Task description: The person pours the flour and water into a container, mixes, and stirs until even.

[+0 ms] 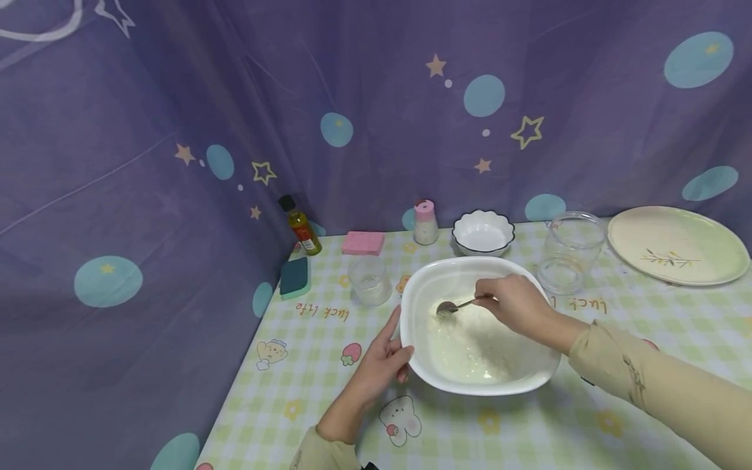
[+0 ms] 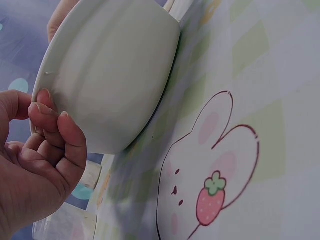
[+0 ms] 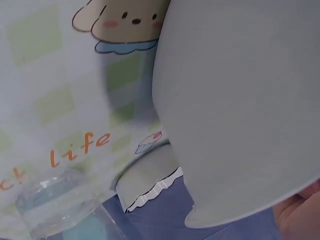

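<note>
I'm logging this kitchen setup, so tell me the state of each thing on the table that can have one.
big white bowl: upright, whitish mixture inside, left hand grips its rim
spoon: in the bowl, held by right hand
small scalloped bowl: upright, looks empty
glass jar: upright, lid off
oil bottle: upright, capped
plate: flat, bare

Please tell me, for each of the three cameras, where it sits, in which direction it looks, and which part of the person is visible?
Head: sits high, looks forward and down at the table; shows both forearms, the left hand on the big bowl's rim, the right hand holding a spoon.
Left wrist: sits low beside the bowl, looks along the tablecloth; shows the left hand's fingers at the rim.
Right wrist: sits low, looks at the bowl's outer wall; only a bit of the hand shows.
Shared: all see the big bowl; head and right wrist share the glass.
</note>
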The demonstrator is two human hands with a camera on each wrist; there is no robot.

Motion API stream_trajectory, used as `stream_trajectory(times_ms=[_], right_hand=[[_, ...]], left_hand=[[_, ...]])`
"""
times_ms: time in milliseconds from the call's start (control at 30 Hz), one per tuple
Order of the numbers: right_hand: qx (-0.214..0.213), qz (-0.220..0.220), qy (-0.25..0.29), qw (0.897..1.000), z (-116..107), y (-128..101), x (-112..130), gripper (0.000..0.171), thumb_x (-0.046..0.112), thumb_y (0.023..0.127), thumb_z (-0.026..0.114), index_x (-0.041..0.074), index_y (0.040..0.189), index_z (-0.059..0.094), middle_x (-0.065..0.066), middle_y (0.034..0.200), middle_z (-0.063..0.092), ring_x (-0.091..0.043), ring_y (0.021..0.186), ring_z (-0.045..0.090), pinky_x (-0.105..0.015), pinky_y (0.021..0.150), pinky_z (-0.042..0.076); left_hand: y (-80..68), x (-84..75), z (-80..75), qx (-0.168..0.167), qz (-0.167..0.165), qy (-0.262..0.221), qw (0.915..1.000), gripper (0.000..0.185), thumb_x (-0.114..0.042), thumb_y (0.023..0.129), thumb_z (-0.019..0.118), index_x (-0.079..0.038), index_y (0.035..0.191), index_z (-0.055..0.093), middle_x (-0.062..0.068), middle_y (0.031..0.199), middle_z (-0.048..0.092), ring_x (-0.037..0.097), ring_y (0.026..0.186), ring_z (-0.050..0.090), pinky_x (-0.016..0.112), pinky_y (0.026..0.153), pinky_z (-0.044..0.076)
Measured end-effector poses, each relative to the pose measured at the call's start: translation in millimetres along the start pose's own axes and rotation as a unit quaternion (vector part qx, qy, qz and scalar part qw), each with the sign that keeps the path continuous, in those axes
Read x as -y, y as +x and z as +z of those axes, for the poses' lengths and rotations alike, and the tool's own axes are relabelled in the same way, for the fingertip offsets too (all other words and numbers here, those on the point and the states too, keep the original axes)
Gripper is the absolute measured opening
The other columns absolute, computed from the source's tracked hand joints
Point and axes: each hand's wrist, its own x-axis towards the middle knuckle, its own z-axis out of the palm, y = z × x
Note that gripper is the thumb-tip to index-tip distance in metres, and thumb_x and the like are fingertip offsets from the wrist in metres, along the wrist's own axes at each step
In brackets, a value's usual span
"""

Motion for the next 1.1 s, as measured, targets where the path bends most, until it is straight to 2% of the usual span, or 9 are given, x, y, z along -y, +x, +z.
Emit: stream_trajectory(times_ms=[233,367,633,867,1100], right_hand=[[-0.007,-0.004,-0.038,0.999,-2,2,-3,0.02,0.011,0.079,0.079,0.019,0.071,0.062,0.009,0.067,0.064,-0.018,0.062,0.062,-0.039,0.057,0.049],[0.015,-0.013,-0.069,0.997,-6,0,-7,0.022,0.013,0.08,0.077,0.019,0.071,0.059,0.008,0.066,0.063,-0.02,0.061,0.062,-0.04,0.054,0.048],[0.06,-0.022,-0.106,0.992,-24,-5,-19,0.031,0.013,0.081,0.077,0.02,0.067,0.049,0.007,0.059,0.053,-0.018,0.05,0.048,-0.038,0.046,0.041],[0.093,-0.022,-0.129,0.987,-41,-12,-26,0.031,0.012,0.081,0.076,0.019,0.067,0.049,0.007,0.058,0.052,-0.019,0.05,0.05,-0.037,0.044,0.039],[0.119,-0.013,-0.135,0.984,-55,-17,-30,0.032,0.012,0.078,0.079,0.02,0.065,0.051,0.007,0.057,0.05,-0.018,0.051,0.051,-0.038,0.047,0.04]], left_hand=[[0.0,-1.9,0.4,-0.004,-0.006,0.004,1.0,0.078,-0.01,0.095,0.059,-0.035,0.156,0.017,0.008,0.073,0.058,0.012,0.053,0.049,0.023,0.057,0.046],[-0.5,-3.2,0.8,-0.006,-0.009,0.005,0.9999,0.078,-0.009,0.095,0.059,-0.035,0.156,0.017,0.009,0.073,0.058,0.013,0.054,0.049,0.023,0.058,0.046],[-0.7,-4.3,1.1,-0.006,-0.011,0.006,0.9999,0.078,-0.009,0.095,0.058,-0.034,0.157,0.016,0.008,0.073,0.058,0.013,0.054,0.049,0.024,0.058,0.046],[-0.9,-2.1,-0.2,0.0,-0.008,-0.003,1.0,0.078,-0.01,0.096,0.059,-0.036,0.156,0.017,0.013,0.073,0.057,0.012,0.052,0.051,0.024,0.057,0.048],[-0.9,-1.2,-0.5,0.011,-0.002,-0.021,0.9997,0.078,-0.008,0.096,0.057,-0.034,0.156,0.015,0.008,0.072,0.059,0.011,0.05,0.054,0.025,0.056,0.05]])
